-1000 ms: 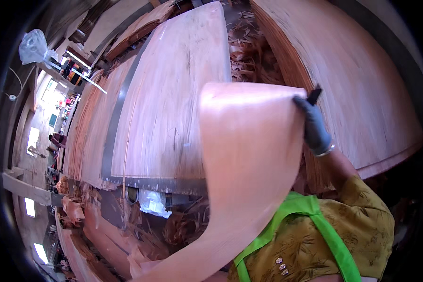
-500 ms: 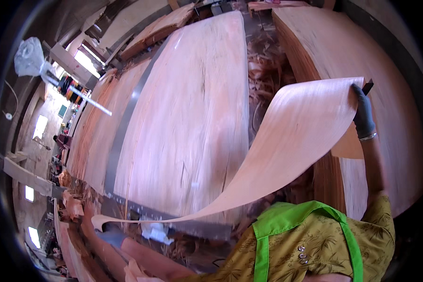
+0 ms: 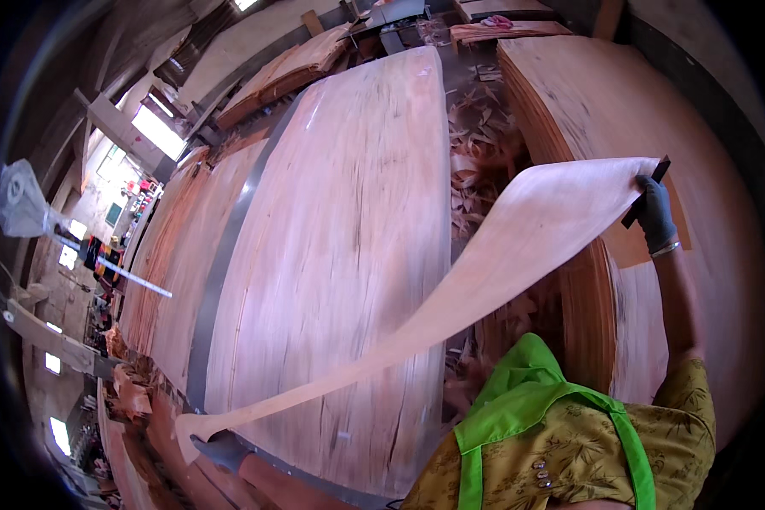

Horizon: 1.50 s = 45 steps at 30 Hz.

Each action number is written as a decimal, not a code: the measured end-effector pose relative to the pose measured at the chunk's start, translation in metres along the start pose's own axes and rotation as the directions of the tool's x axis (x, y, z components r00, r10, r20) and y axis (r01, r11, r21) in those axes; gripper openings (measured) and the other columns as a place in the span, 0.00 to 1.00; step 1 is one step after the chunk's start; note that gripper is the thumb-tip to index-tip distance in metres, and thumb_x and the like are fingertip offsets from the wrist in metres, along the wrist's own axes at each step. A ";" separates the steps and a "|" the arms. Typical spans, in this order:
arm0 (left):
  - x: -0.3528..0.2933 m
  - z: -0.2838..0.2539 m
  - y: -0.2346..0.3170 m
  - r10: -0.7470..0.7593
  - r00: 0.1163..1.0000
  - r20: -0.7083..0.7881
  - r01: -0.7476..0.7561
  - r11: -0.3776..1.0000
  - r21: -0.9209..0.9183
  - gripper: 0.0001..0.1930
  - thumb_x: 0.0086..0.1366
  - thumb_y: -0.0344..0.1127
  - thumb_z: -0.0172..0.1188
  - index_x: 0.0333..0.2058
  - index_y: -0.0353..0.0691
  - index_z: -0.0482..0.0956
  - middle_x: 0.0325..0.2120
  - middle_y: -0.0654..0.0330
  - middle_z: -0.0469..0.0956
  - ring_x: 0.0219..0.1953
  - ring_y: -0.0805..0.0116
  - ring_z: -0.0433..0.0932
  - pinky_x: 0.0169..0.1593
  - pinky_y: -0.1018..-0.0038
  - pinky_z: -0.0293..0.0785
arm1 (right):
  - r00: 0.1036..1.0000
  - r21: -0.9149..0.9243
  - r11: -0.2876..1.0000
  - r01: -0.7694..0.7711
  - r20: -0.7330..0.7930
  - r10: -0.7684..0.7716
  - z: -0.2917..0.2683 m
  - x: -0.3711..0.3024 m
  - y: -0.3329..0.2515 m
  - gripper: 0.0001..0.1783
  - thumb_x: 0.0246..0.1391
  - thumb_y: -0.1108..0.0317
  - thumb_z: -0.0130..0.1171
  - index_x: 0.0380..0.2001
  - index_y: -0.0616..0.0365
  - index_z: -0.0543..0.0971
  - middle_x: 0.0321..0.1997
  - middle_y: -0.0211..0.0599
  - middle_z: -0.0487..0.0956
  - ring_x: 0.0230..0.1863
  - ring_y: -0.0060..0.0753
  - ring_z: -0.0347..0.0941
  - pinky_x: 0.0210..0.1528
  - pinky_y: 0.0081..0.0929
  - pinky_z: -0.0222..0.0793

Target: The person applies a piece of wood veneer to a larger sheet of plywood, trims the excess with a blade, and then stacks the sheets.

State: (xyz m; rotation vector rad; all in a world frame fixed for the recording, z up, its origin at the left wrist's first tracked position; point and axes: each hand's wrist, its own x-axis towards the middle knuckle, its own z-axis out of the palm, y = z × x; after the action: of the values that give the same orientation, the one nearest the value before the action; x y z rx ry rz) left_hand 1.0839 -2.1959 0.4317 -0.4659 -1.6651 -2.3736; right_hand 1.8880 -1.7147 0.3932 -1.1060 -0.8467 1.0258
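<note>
A long, thin sheet of pale wood veneer (image 3: 450, 297) hangs in the air between my two gloved hands, slanting from lower left to upper right. My left hand (image 3: 223, 450) grips its near left end, where the veneer bends over and flares out. At the far right end, my right hand (image 3: 655, 219) pinches a corner and also holds a dark, flat strip (image 3: 661, 168); what kind of tool it is I cannot tell. Beneath the sheet lies a broad stack of veneer (image 3: 331, 238) with dark streaks in its grain.
To the right stands a tall veneer stack (image 3: 586, 110) with layered edges. Torn veneer scraps (image 3: 476, 183) fill the gap between the stacks. More piled veneer (image 3: 174, 238) lies left, past a grey metal edge (image 3: 234, 212). A white rod with a plastic bag (image 3: 21, 200) juts in at left.
The veneer is pulled straighter and sags less, now slanting across the middle stack. My left hand shows slightly lower, and the dark strip by my right hand shows more. The view has shifted a little.
</note>
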 end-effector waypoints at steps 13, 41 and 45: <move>-0.045 0.245 -0.104 0.323 0.946 0.002 -0.278 0.810 0.517 0.23 0.68 0.41 0.44 0.52 0.26 0.65 0.47 0.48 0.73 0.48 0.58 0.73 0.53 0.67 0.69 | 0.996 0.134 0.987 -0.091 0.021 0.089 0.078 0.305 0.042 0.05 0.51 0.70 0.51 0.30 0.59 0.72 0.26 0.30 0.71 0.27 0.24 0.68 0.28 0.24 0.66; -0.065 0.477 -0.231 -0.091 0.830 -0.550 0.079 0.996 -0.045 0.15 0.64 0.32 0.50 0.45 0.26 0.72 0.42 0.55 0.73 0.42 0.66 0.74 0.49 0.72 0.71 | 0.885 0.099 0.954 -0.282 0.412 0.218 0.457 0.734 0.139 0.06 0.50 0.69 0.53 0.29 0.59 0.70 0.20 0.33 0.67 0.15 0.27 0.62 0.17 0.24 0.61; -0.046 0.475 -0.214 0.173 0.873 -0.457 0.047 0.901 0.432 0.16 0.64 0.35 0.51 0.44 0.28 0.74 0.40 0.56 0.74 0.41 0.66 0.74 0.50 0.72 0.71 | 0.805 0.090 0.916 -0.392 0.516 0.293 0.555 0.772 0.155 0.03 0.51 0.71 0.51 0.29 0.57 0.69 0.17 0.32 0.65 0.15 0.28 0.63 0.16 0.25 0.59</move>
State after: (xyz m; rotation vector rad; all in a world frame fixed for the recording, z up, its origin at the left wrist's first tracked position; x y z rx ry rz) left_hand 1.1190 -1.6773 0.3765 0.1494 -1.7995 -1.7779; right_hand 1.5853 -0.8004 0.4158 -0.8521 -0.9389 1.7149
